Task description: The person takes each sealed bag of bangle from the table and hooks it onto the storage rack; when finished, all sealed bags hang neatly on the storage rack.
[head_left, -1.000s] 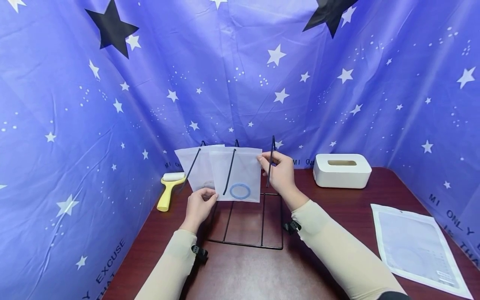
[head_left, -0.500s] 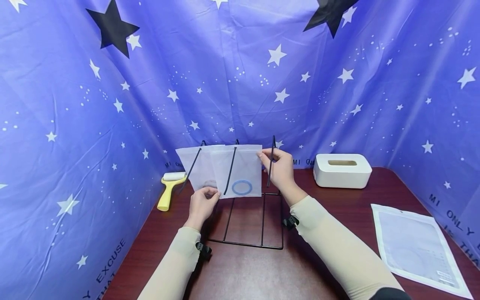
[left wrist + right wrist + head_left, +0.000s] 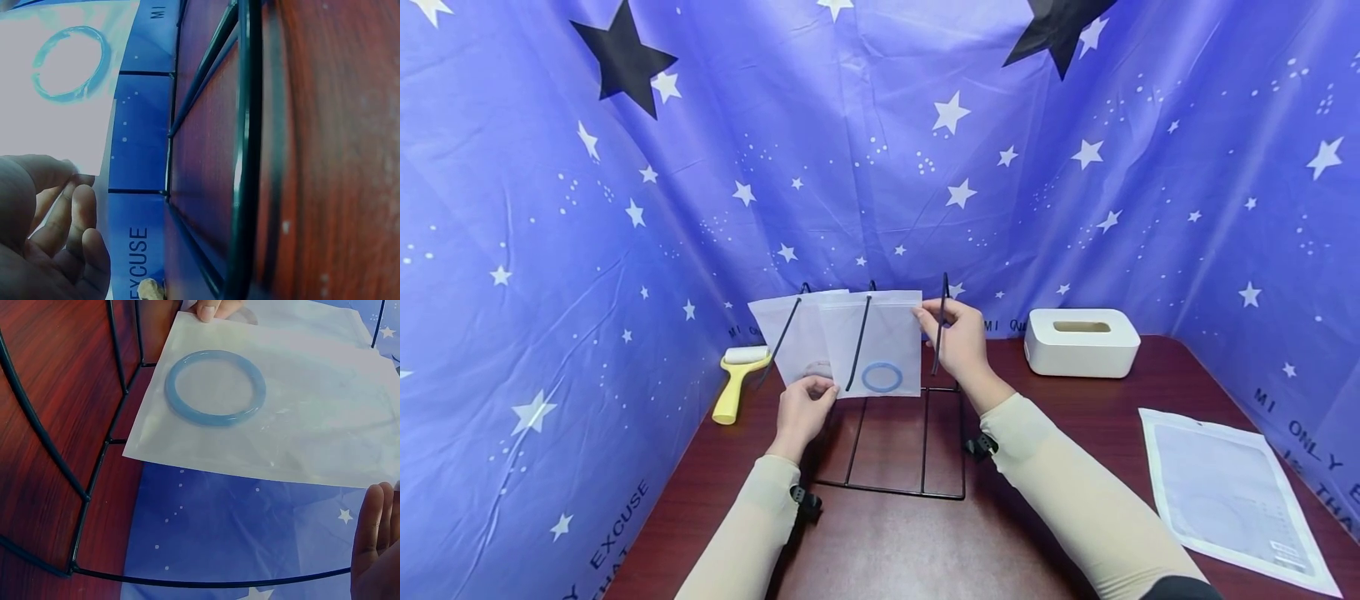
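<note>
A translucent zip bag (image 3: 897, 333) hangs on the middle prong of a black wire rack (image 3: 925, 442), a blue bangle (image 3: 215, 420) showing inside near its bottom. My left hand (image 3: 801, 417) pinches the bag's lower left corner between thumb and fingertips. At the upper right edge, beneath the zip strip, my right hand (image 3: 964, 342) pinches the same bag, close behind the right prong (image 3: 939, 333). A second bag (image 3: 786, 325) hangs from the left prong, partly hidden by the first, with a dim ring-shaped thing at its bottom.
A yellow-handled lint roller (image 3: 732, 392) lies left of the rack. To the right stands a white tissue box (image 3: 1082, 357). A larger white-edged bag (image 3: 1232, 500) lies flat on the dark red table (image 3: 940, 550). Starry blue cloth (image 3: 850, 133) encloses the back and sides.
The bag's lower edge has risen slightly and the bangle inside has shifted a little upward. My left hand has moved slightly right with the corner; my right hand stays almost in place.
</note>
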### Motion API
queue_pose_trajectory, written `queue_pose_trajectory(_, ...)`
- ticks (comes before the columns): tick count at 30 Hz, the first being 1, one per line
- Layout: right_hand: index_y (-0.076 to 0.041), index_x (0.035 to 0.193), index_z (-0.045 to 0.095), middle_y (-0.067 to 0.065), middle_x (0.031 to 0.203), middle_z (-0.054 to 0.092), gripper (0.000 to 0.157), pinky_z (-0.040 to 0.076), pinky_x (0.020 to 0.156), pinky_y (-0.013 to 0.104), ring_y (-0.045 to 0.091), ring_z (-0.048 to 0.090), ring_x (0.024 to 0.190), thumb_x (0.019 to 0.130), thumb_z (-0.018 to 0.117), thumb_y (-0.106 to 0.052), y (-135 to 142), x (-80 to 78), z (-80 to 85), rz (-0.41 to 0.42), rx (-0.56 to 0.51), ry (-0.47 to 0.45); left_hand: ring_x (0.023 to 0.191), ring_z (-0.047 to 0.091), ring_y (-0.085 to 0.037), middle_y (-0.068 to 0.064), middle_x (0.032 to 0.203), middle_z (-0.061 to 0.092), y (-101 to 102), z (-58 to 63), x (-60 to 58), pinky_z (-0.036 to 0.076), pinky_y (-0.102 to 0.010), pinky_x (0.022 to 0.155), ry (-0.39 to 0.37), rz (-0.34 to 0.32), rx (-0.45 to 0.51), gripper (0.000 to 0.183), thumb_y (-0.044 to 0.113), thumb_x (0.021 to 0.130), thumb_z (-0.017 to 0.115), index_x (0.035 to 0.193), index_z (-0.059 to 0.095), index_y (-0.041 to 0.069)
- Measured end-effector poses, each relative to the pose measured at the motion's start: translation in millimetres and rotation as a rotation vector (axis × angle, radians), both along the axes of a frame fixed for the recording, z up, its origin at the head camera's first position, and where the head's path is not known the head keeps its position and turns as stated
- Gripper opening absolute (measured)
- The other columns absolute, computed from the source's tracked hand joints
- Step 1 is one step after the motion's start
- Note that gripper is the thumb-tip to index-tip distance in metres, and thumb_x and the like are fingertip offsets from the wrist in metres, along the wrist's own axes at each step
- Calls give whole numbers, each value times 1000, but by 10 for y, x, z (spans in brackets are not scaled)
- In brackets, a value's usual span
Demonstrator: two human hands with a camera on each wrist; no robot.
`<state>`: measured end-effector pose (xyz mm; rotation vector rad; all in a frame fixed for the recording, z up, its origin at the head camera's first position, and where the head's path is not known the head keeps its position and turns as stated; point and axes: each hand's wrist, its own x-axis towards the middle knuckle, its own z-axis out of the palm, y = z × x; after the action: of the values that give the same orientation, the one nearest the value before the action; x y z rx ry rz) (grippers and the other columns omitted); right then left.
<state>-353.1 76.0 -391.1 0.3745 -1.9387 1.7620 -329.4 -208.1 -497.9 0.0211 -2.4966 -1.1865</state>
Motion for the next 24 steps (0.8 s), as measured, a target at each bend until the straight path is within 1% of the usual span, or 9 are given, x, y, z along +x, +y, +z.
queue_pose_trajectory(3, -7, 102, 81, 11, 84, 76, 20, 59, 55, 33, 25, 71, 70, 93, 83, -25, 3, -6, -7, 3, 4, 4, 80, 66, -16, 7, 83, 74, -2, -1, 3, 52, -38, 78, -2, 0, 3, 8, 28, 93, 83, 93, 81, 20)
queue_pose_trajectory(5, -6, 102, 81, 11, 84, 76, 20, 59, 56, 33, 27, 71, 71, 93, 83, -24, 7, -8, -10, 5, 6, 9, 80, 66, -16, 7, 82, 74, 2, 4, 7, 52, -38, 78, 2, 0, -3, 8, 28, 93, 82, 93, 81, 20)
queue_pose_trajectory(8, -7, 103, 81, 10, 86, 76, 21, 59, 56, 32, 34, 71, 73, 94, 82, -26, 17, -3, -9, 6, 18, 11, 79, 67, -16, 7, 82, 74, 3, 6, 10, 52, -38, 78, 12, 0, -12, 8, 27, 93, 82, 93, 81, 19)
queue_pose_trajectory(12, -8, 104, 81, 9, 88, 77, 24, 57, 56, 31, 45, 70, 70, 94, 82, -29, 26, 14, 7, -2, 37, 10, 80, 67, -16, 7, 84, 75, -11, 7, 12, 52, -39, 78, 17, 5, -24, 8, 28, 93, 82, 93, 82, 19)
queue_pose_trajectory(16, -9, 104, 81, 8, 87, 76, 24, 56, 55, 31, 50, 68, 66, 93, 83, -30, 34, 16, 16, -10, 48, 14, 81, 68, -16, 7, 85, 75, -22, 8, 17, 53, -40, 79, 24, 9, -31, 9, 28, 92, 83, 94, 82, 20)
queue_pose_trajectory(19, -9, 103, 81, 9, 86, 76, 24, 57, 55, 32, 41, 69, 63, 93, 83, -30, 40, 12, 17, -12, 51, 19, 81, 68, -15, 8, 85, 75, -22, 4, 19, 53, -40, 79, 30, 10, -40, 9, 29, 91, 83, 94, 82, 20)
queue_pose_trajectory(23, -8, 103, 81, 9, 84, 76, 24, 57, 55, 31, 25, 69, 57, 93, 83, -30, 52, 6, 5, -24, 61, 25, 81, 68, -16, 8, 83, 74, -24, 8, 31, 53, -41, 78, 33, 12, -49, 10, 30, 91, 83, 93, 82, 20)
queue_pose_trajectory(24, -9, 102, 81, 8, 84, 76, 23, 57, 55, 31, 24, 69, 57, 93, 83, -30, 55, 8, 2, -25, 62, 25, 81, 68, -16, 8, 83, 74, -26, 13, 38, 53, -41, 78, 30, 12, -47, 10, 31, 91, 83, 93, 82, 21)
